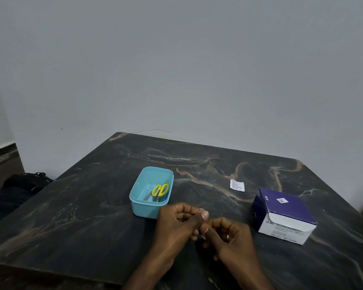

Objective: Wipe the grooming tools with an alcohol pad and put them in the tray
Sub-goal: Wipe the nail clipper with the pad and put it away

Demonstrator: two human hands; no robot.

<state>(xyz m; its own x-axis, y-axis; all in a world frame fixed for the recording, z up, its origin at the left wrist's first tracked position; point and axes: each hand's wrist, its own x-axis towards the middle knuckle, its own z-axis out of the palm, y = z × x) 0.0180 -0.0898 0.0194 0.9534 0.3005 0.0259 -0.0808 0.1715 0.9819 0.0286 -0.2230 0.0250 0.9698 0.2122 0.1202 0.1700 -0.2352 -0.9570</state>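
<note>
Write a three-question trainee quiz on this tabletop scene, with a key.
1. True or false: the yellow-handled scissors lie inside the light blue plastic tray.
2. Which lies nearer the purple and white alcohol swab box: (a) the torn white swab wrapper, (b) the tray?
3. Fill in: the left hand and right hand together hold a small ___ tool.

Key: 1 true; 2 a; 3 metal, shiny, though mostly hidden by fingers.
</note>
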